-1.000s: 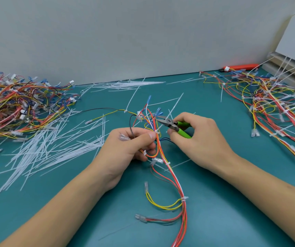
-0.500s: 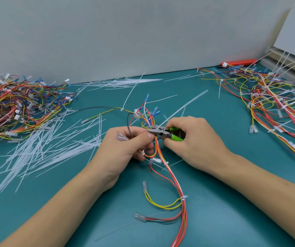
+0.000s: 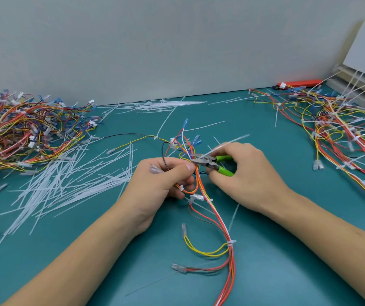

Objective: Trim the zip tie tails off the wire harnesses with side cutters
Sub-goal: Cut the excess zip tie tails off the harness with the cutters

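Green-handled steel side cutters [image 3: 212, 163] in right hand [image 3: 246, 173] grip at harness [image 3: 201, 195] held by left hand [image 3: 166, 184]; trimmed heap [image 3: 27, 131] left, white cut tails [image 3: 66, 180] on teal counter [image 3: 276, 250], untrimmed heap [image 3: 342, 129] right: judged partway.

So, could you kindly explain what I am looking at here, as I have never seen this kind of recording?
There is no machine: a camera worn on a person's head looks down at their two bare hands over a teal table. The left hand grips a wire harness of red, orange and yellow wires. The right hand holds green-handled side cutters, their tip at the bundle beside the left thumb. Cut white zip tie tails lie scattered on the left. One harness pile sits far left, another far right.
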The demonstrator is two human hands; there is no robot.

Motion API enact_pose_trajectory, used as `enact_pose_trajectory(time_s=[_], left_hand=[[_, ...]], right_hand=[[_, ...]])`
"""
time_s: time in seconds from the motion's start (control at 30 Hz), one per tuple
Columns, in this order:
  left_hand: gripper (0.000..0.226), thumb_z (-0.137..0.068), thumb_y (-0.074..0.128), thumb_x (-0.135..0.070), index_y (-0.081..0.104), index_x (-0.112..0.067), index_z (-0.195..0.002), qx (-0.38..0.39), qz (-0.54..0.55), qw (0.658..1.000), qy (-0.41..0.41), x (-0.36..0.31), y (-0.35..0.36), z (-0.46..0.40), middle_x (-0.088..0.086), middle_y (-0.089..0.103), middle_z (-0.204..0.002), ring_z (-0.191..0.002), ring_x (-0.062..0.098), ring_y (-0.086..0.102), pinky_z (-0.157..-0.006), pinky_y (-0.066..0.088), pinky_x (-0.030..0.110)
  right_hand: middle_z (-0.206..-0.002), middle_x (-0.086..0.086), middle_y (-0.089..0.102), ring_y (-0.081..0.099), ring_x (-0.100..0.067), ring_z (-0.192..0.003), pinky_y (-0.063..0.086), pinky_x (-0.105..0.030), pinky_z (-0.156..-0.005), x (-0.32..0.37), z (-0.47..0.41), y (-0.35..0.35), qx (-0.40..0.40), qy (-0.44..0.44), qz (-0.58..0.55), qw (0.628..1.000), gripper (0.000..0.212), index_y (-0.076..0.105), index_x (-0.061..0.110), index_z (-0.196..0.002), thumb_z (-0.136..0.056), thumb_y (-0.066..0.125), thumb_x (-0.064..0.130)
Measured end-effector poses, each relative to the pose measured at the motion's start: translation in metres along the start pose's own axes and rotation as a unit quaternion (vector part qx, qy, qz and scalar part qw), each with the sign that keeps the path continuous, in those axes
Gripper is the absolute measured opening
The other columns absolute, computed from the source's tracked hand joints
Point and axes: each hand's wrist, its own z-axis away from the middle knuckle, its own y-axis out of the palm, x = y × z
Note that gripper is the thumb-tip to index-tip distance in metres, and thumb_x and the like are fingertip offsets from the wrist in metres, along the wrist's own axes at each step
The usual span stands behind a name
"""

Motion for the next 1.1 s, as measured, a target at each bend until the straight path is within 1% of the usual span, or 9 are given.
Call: enact_pose_trajectory(time_s=[0.1, 0.3, 0.4, 0.5, 0.63, 0.73, 0.77, 0.87, 1.1], left_hand=[[0.017, -0.091, 0.071, -0.010, 0.076, -0.015, -0.076, 0.003, -0.010, 1.000, 0.004, 0.001, 0.001, 0.000, 0.009, 0.066, -0.069, -0.060, 0.017, 0.062, -0.050, 0.047, 0.020], [0.015, -0.091, 0.069, -0.005, 0.073, -0.007, -0.077, 0.003, -0.031, 0.999, 0.022, 0.003, 0.003, -0.001, 0.011, 0.065, -0.068, -0.059, 0.018, 0.061, -0.050, 0.047, 0.021], [0.016, -0.091, 0.070, -0.006, 0.074, -0.008, -0.076, -0.002, -0.033, 0.999, 0.025, 0.004, 0.003, -0.001, 0.011, 0.066, -0.068, -0.060, 0.018, 0.061, -0.050, 0.047, 0.021], [0.010, -0.091, 0.071, -0.009, 0.074, -0.004, -0.082, 0.000, -0.032, 0.999, 0.021, 0.004, 0.003, -0.001, 0.011, 0.066, -0.069, -0.059, 0.018, 0.061, -0.050, 0.047, 0.021], [0.010, -0.091, 0.072, -0.012, 0.076, -0.009, -0.082, 0.001, -0.026, 1.000, 0.017, 0.003, 0.003, -0.001, 0.009, 0.067, -0.069, -0.059, 0.016, 0.063, -0.050, 0.047, 0.020], [0.012, -0.091, 0.072, -0.013, 0.077, -0.012, -0.080, 0.004, -0.024, 1.000, 0.013, 0.001, 0.003, 0.001, 0.008, 0.068, -0.069, -0.059, 0.016, 0.063, -0.050, 0.047, 0.020], [0.012, -0.091, 0.072, -0.013, 0.077, -0.013, -0.080, 0.003, -0.025, 1.000, 0.012, 0.001, 0.003, 0.001, 0.008, 0.068, -0.069, -0.059, 0.016, 0.063, -0.050, 0.047, 0.020], [0.014, -0.091, 0.072, -0.011, 0.077, -0.014, -0.078, -0.004, -0.024, 1.000, 0.008, 0.002, 0.002, 0.001, 0.009, 0.068, -0.070, -0.060, 0.016, 0.063, -0.050, 0.047, 0.020], [0.018, -0.092, 0.070, -0.008, 0.077, -0.014, -0.076, -0.002, -0.027, 1.000, 0.013, 0.002, 0.003, 0.001, 0.010, 0.068, -0.069, -0.059, 0.015, 0.063, -0.049, 0.048, 0.020]], right_hand=[[-0.087, 0.014, 0.068, 0.055, -0.014, -0.092, 0.050, -0.039, -0.083, -0.002, 0.003, 0.002, 0.001, -0.015, 0.021, 1.000, 0.014, 0.071, 0.031, -0.096, -0.082, 0.070, 0.034], [-0.085, 0.015, 0.066, 0.053, -0.013, -0.090, 0.048, -0.037, -0.080, -0.001, 0.002, 0.002, 0.005, -0.018, 0.031, 0.999, 0.014, 0.072, 0.031, -0.095, -0.082, 0.070, 0.031], [-0.074, 0.013, 0.061, 0.052, -0.017, -0.082, 0.044, -0.037, -0.072, 0.001, 0.003, 0.002, 0.009, -0.015, 0.044, 0.999, 0.005, 0.067, 0.029, -0.083, -0.081, 0.069, 0.033], [-0.056, 0.005, 0.049, 0.042, -0.017, -0.060, 0.034, -0.033, -0.054, 0.000, 0.003, 0.001, 0.012, 0.008, 0.033, 0.999, 0.025, 0.051, 0.023, -0.065, -0.080, 0.066, 0.036], [-0.052, -0.003, 0.041, 0.038, -0.024, -0.056, 0.029, -0.031, -0.046, 0.001, 0.004, 0.001, 0.017, 0.019, 0.058, 0.998, 0.034, 0.043, 0.015, -0.064, -0.083, 0.064, 0.034], [-0.056, 0.006, 0.049, 0.045, -0.019, -0.061, 0.039, -0.034, -0.057, 0.003, 0.006, 0.002, -0.005, 0.015, 0.041, 0.999, 0.021, 0.056, 0.021, -0.068, -0.081, 0.065, 0.035], [-0.064, 0.011, 0.057, 0.051, -0.017, -0.069, 0.043, -0.036, -0.067, 0.003, 0.006, 0.002, -0.012, 0.010, 0.036, 0.999, 0.013, 0.064, 0.025, -0.076, -0.080, 0.064, 0.037], [-0.096, 0.016, 0.070, 0.058, -0.015, -0.099, 0.046, -0.046, -0.098, 0.008, 0.004, -0.002, 0.003, 0.020, 0.020, 1.000, 0.024, 0.072, 0.035, -0.103, -0.080, 0.065, 0.039], [-0.097, 0.012, 0.070, 0.058, -0.018, -0.098, 0.047, -0.046, -0.095, 0.006, 0.004, -0.002, 0.013, 0.002, 0.027, 1.000, 0.022, 0.072, 0.032, -0.106, -0.085, 0.071, 0.030]])
